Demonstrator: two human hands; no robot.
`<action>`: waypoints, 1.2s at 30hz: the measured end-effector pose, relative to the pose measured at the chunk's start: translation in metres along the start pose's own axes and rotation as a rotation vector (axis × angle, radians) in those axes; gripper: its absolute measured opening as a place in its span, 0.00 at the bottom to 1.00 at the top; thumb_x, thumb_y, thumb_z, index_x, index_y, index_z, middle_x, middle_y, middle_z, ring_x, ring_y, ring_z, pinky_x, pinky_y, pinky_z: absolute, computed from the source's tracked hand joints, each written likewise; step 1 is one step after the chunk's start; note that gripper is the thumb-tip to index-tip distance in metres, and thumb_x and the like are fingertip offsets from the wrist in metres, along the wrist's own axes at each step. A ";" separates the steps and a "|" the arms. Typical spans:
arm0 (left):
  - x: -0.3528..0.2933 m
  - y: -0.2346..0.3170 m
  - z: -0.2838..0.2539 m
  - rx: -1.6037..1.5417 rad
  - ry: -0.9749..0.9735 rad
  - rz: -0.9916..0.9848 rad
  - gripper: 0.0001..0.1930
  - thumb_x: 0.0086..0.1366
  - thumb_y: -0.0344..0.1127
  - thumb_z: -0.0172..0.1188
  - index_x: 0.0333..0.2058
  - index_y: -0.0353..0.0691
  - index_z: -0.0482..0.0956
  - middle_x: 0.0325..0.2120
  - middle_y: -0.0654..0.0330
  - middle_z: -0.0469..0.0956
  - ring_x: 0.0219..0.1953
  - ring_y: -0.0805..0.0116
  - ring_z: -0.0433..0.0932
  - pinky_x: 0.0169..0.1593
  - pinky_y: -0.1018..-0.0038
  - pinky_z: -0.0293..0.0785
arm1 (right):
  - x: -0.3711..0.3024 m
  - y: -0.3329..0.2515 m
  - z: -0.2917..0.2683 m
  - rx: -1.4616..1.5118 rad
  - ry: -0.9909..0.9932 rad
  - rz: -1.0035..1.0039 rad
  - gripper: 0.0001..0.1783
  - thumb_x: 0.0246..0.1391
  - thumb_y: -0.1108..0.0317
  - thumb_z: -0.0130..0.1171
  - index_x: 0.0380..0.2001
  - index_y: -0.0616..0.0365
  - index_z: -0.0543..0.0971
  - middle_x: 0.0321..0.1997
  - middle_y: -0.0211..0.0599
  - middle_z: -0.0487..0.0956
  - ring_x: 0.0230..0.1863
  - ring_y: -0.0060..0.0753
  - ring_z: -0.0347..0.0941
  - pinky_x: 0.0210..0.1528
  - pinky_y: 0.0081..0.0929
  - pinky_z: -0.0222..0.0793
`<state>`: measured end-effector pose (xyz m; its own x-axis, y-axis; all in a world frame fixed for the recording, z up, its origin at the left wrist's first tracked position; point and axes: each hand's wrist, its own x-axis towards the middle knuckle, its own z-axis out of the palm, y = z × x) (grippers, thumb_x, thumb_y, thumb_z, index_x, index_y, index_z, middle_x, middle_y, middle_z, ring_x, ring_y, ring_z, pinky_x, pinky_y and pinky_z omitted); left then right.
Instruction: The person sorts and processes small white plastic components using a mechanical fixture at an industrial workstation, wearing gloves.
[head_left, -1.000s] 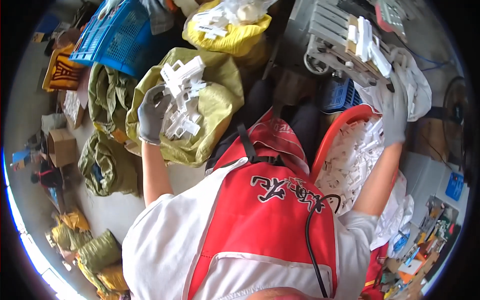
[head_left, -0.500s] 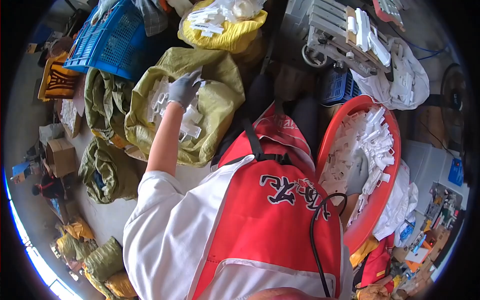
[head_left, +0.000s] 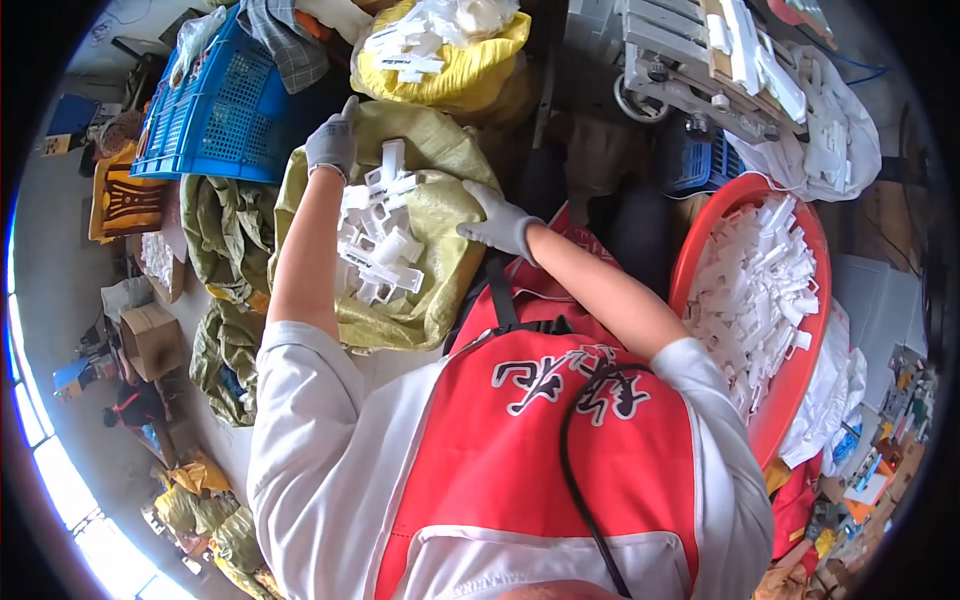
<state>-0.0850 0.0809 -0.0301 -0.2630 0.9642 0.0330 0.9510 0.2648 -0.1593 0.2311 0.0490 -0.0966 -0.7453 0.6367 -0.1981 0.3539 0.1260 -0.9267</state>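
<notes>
An olive-green woven sack stands open before me, with several white plastic pieces heaped inside. My left hand, in a grey glove, is at the sack's far left rim. One finger points away from me; the others look curled round the rim, partly hidden. On the sack's right side rests my right hand, also gloved, its thumb and fingers spread apart against the folded fabric. No white piece shows in either hand.
At my right stands a red oval tub full of similar white pieces. A blue crate is at the far left, and a yellow sack lies beyond the olive one. A grey metal machine stands at the far right.
My left hand has moved from the white pieces inside the sack to its far left rim. My right hand has left the red tub and come across to the sack's right side.
</notes>
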 end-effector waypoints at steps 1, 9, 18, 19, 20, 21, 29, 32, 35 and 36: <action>-0.005 -0.003 -0.003 -0.003 -0.048 -0.069 0.21 0.63 0.35 0.43 0.54 0.61 0.67 0.34 0.58 0.78 0.35 0.56 0.78 0.37 0.62 0.74 | 0.007 -0.005 0.004 -0.133 0.038 0.007 0.43 0.45 0.51 0.61 0.61 0.58 0.58 0.61 0.58 0.61 0.63 0.51 0.58 0.63 0.32 0.54; 0.018 -0.032 -0.055 -0.417 0.505 0.125 0.06 0.53 0.35 0.55 0.31 0.46 0.78 0.28 0.54 0.78 0.32 0.53 0.77 0.34 0.66 0.74 | -0.014 -0.068 -0.058 0.043 0.278 -0.006 0.09 0.50 0.63 0.54 0.33 0.54 0.77 0.30 0.48 0.77 0.35 0.51 0.74 0.37 0.37 0.69; 0.035 -0.033 0.019 -0.738 0.178 0.155 0.25 0.62 0.42 0.55 0.55 0.39 0.66 0.50 0.51 0.72 0.50 0.61 0.71 0.53 0.71 0.66 | -0.065 -0.018 -0.066 -0.087 0.400 -0.255 0.28 0.48 0.61 0.55 0.54 0.58 0.67 0.60 0.50 0.63 0.60 0.49 0.60 0.60 0.35 0.57; 0.036 -0.001 0.008 -0.716 0.113 0.129 0.26 0.63 0.43 0.54 0.57 0.39 0.64 0.54 0.50 0.68 0.55 0.59 0.67 0.57 0.71 0.62 | -0.088 -0.012 -0.071 -0.171 0.488 -0.230 0.27 0.49 0.60 0.55 0.54 0.54 0.68 0.59 0.49 0.64 0.60 0.48 0.61 0.60 0.36 0.58; 0.029 0.017 0.000 -0.692 0.140 0.166 0.26 0.63 0.43 0.53 0.57 0.38 0.64 0.53 0.50 0.69 0.53 0.58 0.69 0.55 0.71 0.64 | -0.114 -0.017 -0.085 -0.181 0.442 -0.153 0.27 0.52 0.63 0.54 0.56 0.50 0.65 0.60 0.45 0.62 0.57 0.46 0.65 0.56 0.33 0.64; 0.019 0.036 -0.016 -0.733 0.058 0.048 0.26 0.63 0.41 0.54 0.57 0.38 0.64 0.52 0.51 0.70 0.49 0.60 0.72 0.52 0.71 0.68 | -0.140 -0.016 -0.094 -0.294 0.526 -0.162 0.22 0.52 0.62 0.54 0.52 0.51 0.69 0.56 0.41 0.69 0.52 0.44 0.69 0.52 0.34 0.67; -0.045 0.081 -0.032 -0.964 0.217 -0.004 0.16 0.65 0.34 0.52 0.49 0.34 0.73 0.42 0.58 0.77 0.41 0.71 0.76 0.45 0.77 0.74 | -0.334 0.121 -0.161 -0.316 1.061 0.705 0.15 0.54 0.59 0.49 0.42 0.52 0.74 0.42 0.49 0.75 0.45 0.49 0.72 0.47 0.40 0.68; -0.058 0.132 -0.044 -1.122 0.111 0.010 0.15 0.64 0.31 0.53 0.48 0.33 0.73 0.41 0.58 0.78 0.39 0.72 0.77 0.44 0.78 0.75 | -0.356 0.189 -0.193 -0.401 0.996 0.987 0.23 0.53 0.54 0.48 0.53 0.47 0.67 0.54 0.48 0.69 0.51 0.52 0.68 0.52 0.42 0.65; -0.067 0.164 -0.062 -0.942 0.137 0.161 0.13 0.61 0.27 0.54 0.45 0.36 0.77 0.40 0.56 0.80 0.38 0.72 0.79 0.42 0.78 0.76 | -0.334 0.207 -0.231 -0.452 0.957 1.136 0.33 0.51 0.52 0.50 0.60 0.40 0.58 0.60 0.45 0.65 0.56 0.51 0.66 0.55 0.45 0.63; -0.073 0.170 -0.069 -0.826 0.142 0.201 0.12 0.61 0.27 0.54 0.44 0.37 0.78 0.39 0.56 0.80 0.38 0.70 0.80 0.41 0.77 0.75 | -0.325 0.204 -0.241 -0.482 0.942 1.154 0.34 0.50 0.52 0.51 0.61 0.39 0.57 0.60 0.44 0.65 0.56 0.50 0.67 0.55 0.46 0.64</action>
<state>0.1076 0.0560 0.0081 -0.1062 0.9712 0.2132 0.8051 -0.0419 0.5917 0.6822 0.0513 -0.1444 0.5891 0.7624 -0.2677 0.7407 -0.6419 -0.1984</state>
